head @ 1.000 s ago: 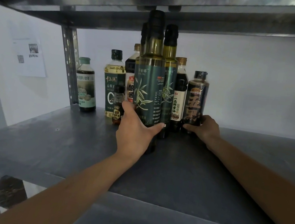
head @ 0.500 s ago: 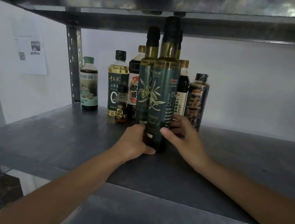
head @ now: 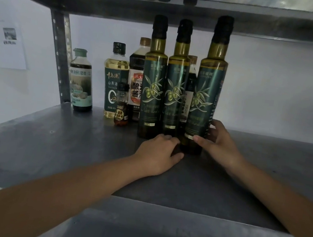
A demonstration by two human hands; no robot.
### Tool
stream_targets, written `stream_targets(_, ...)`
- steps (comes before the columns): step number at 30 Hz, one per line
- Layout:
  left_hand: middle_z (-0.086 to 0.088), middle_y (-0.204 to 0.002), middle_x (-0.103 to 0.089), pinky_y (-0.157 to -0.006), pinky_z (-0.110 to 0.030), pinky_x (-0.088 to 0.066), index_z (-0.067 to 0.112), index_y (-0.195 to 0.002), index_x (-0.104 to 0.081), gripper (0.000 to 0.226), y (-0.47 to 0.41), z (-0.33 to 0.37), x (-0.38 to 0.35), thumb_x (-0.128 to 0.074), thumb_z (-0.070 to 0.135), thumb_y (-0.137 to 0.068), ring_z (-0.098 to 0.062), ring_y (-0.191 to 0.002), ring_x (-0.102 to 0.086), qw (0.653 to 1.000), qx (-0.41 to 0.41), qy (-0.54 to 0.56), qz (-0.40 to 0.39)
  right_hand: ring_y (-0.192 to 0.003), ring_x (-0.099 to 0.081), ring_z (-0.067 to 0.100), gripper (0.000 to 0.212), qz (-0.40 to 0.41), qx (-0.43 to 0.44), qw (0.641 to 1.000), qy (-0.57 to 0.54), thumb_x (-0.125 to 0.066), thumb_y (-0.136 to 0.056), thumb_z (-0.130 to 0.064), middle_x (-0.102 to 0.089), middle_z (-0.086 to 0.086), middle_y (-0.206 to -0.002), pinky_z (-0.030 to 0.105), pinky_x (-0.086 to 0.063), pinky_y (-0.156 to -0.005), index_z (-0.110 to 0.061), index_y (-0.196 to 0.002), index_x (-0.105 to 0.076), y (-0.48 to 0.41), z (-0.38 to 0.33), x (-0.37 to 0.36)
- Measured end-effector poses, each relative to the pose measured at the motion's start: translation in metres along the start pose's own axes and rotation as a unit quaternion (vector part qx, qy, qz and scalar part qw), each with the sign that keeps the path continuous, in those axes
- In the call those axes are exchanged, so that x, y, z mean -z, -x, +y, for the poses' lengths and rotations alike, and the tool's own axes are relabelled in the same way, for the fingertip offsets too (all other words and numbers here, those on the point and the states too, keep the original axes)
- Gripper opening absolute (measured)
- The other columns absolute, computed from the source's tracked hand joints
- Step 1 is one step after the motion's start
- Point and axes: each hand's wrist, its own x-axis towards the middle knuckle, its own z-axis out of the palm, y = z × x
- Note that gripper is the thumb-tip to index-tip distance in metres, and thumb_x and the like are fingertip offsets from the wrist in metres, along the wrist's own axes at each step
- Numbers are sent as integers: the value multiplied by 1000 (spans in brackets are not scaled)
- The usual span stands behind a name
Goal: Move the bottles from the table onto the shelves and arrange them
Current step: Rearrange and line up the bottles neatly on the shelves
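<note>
Three tall green olive oil bottles stand on the grey metal shelf (head: 50,144). The left olive oil bottle (head: 152,90) and the middle olive oil bottle (head: 175,93) stand side by side. The right olive oil bottle (head: 205,96) stands slightly nearer to me. My right hand (head: 219,143) grips its lower body from the right, thumb across the front. My left hand (head: 159,152) lies on the shelf, fingers curled at that bottle's base from the left and thumb in front.
Behind stand a green-capped dark bottle (head: 81,85), a yellow oil bottle (head: 114,85), a small brown bottle (head: 121,108), a soy sauce bottle (head: 137,76) and a dark bottle (head: 188,94). An upper shelf (head: 165,11) hangs just above the tall caps. A post (head: 60,47) stands at left.
The front olive oil bottle has shifted right, out from in front of the other two. My right hand left the dark labelled bottle and took hold of it; my left hand dropped to its base.
</note>
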Motion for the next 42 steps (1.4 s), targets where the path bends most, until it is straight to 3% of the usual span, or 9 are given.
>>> stream_targets(5,2,-129,-52,-91,-36,-45,20,-127,-55,38,-5,-14,5,-47,40,-96,-17,-119,-46,999,-26,11,-20,-84,-58,8,58,78,3,986,147,-88,-61,-18,-59,-10,-92,19,-46,-68,-19,-108,-55,-9,5,-11)
stream_targets(8,3,-134,-49,-94,-35,-44,19,-131,-52,41,-8,-17,7,-45,41,-97,-17,-121,-45,998,-41,5,-38,-76,-56,-4,50,61,10,986,153,-84,-66,-13,-58,-18,-84,4,-40,-61,-20,-108,-59,-19,10,-14)
stream_targets(17,-8,-124,-49,-81,-38,-42,8,-124,-52,39,-4,-5,5,-32,34,-102,-24,-114,-46,992,-63,-87,-72,-91,-61,-1,50,22,-7,995,94,-78,-74,-10,-66,-10,-102,6,-45,-72,-21,-117,-57,-28,16,-12)
stream_targets(22,-10,-126,-47,-84,-40,-42,5,-125,-49,41,-3,-2,6,-30,33,-102,-25,-116,-44,989,-62,-98,-90,-90,-64,13,53,62,-29,987,143,-86,-64,-19,-68,-3,-99,28,-51,-80,-17,-111,-62,-31,17,-17)
stream_targets(28,-9,-125,-48,-86,-39,-42,7,-124,-50,40,-1,-2,3,-29,33,-103,-24,-115,-44,990,-61,-89,-91,-89,-64,9,48,33,-23,993,113,-80,-71,-12,-67,-4,-98,16,-47,-74,-17,-115,-60,-32,21,-16)
stream_targets(32,-8,-126,-49,-90,-38,-42,8,-122,-51,39,3,-1,3,-30,34,-102,-23,-116,-45,993,-47,-66,-86,-78,-55,-12,52,25,-3,990,136,-79,-73,-15,-59,-17,-91,1,-40,-66,-20,-119,-56,-24,15,-13)
stream_targets(35,-6,-133,-48,-95,-38,-42,10,-130,-49,44,8,9,2,-30,39,-102,-22,-121,-43,994,-27,-52,-89,-92,-60,5,47,-8,-9,988,151,-77,-76,-17,-61,-2,-104,17,-48,-82,-14,-118,-57,4,7,10)
stream_targets(38,-4,-137,-47,-100,-39,-40,13,-132,-49,46,12,34,-2,-31,42,-101,-21,-126,-41,996,-13,-59,-71,-99,-59,16,28,-95,51,956,274,-71,-82,-20,-62,6,-107,32,-46,-93,-11,-109,-65,48,3,56)
stream_targets(42,2,-135,-50,-97,-38,-43,18,-127,-53,43,13,102,-18,-34,45,-99,-18,-124,-45,997,-52,-46,-36,-99,-54,1,34,-152,130,906,372,-54,-88,-42,-64,-8,-107,11,-38,-89,-18,-108,-68,111,-5,129)
